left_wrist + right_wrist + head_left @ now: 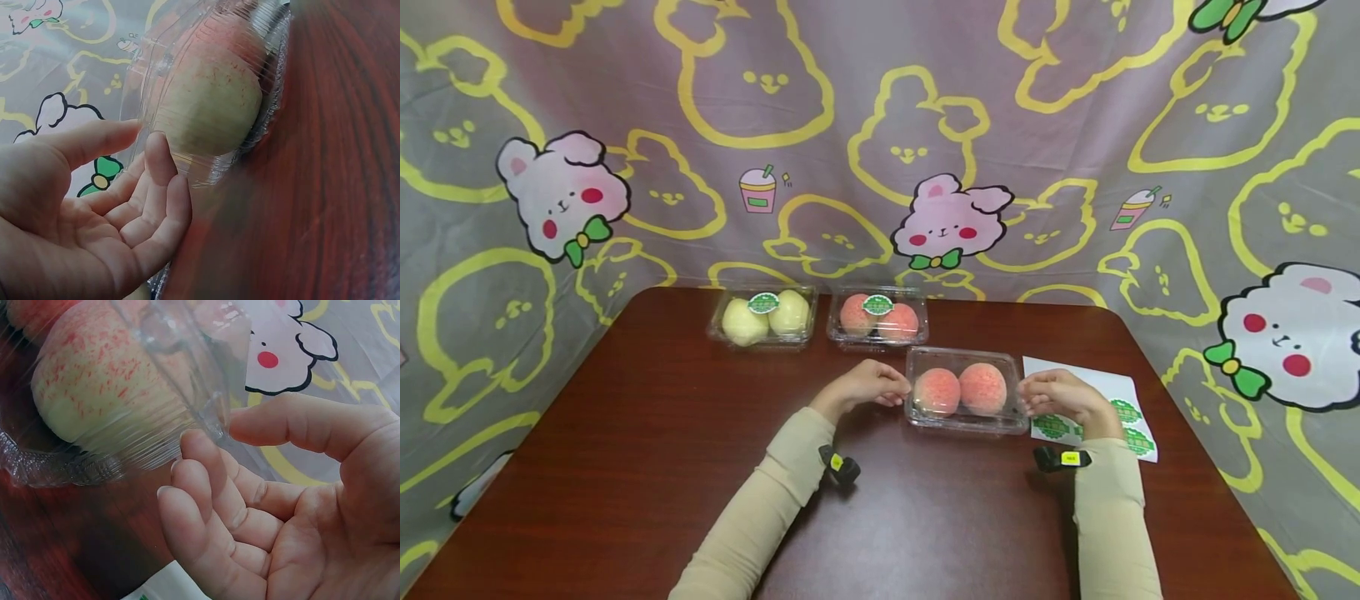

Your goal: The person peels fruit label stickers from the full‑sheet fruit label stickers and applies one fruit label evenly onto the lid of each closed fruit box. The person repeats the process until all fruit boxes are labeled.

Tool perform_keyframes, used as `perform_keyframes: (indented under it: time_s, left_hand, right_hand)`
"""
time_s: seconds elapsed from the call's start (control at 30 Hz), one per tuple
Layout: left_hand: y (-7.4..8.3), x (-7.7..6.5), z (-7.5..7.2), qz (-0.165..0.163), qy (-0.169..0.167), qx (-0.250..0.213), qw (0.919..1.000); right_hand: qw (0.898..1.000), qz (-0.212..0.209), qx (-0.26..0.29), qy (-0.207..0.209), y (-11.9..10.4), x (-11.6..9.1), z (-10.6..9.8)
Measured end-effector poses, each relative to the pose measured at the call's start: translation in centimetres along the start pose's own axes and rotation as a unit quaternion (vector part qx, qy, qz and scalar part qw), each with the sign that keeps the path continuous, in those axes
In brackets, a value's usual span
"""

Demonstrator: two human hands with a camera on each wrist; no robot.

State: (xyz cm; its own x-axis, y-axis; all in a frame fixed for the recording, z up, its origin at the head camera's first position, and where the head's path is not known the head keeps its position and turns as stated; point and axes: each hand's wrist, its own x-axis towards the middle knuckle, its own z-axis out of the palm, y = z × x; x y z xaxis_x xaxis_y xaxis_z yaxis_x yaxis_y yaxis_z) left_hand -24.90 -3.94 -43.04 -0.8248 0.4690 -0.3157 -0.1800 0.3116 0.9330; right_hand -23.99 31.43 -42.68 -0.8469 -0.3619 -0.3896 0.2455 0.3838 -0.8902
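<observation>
A clear plastic clamshell box (967,423) holds two pink peaches (983,388) and sits on the table, its lid down. My left hand (868,384) pinches the rim at the box's left end between thumb and fingertips, as the left wrist view shows up close. At the opposite end, my right hand (1066,395) grips the rim between thumb and forefinger, with the other fingers curled loosely below it. In the right wrist view, a yellow-and-red peach (100,381) shows through the ribbed plastic wall. This box bears no visible label.
Behind stand two more clear boxes with green-and-white labels: one of pale yellow fruit (746,322), one of peaches (897,322). A white sheet of green stickers (1105,385) lies partly under my right hand. A patterned cloth (865,233) hangs around the brown table (685,450).
</observation>
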Motion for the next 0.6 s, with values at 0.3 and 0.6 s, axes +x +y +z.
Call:
perform_keyframes:
  time_s: [0.3,0.6]
  left_hand:
    - [-0.2,-0.2,-0.7,0.005,-0.001,0.012,0.9999]
    - [-0.4,-0.6,-1.5,0.007,0.0,0.022,0.9997]
  right_hand:
    - [1.0,-0.014,-0.015,-0.015,-0.4,0.3,0.4]
    - [0.999,-0.019,-0.017,-0.02,-1.0,0.5,1.2]
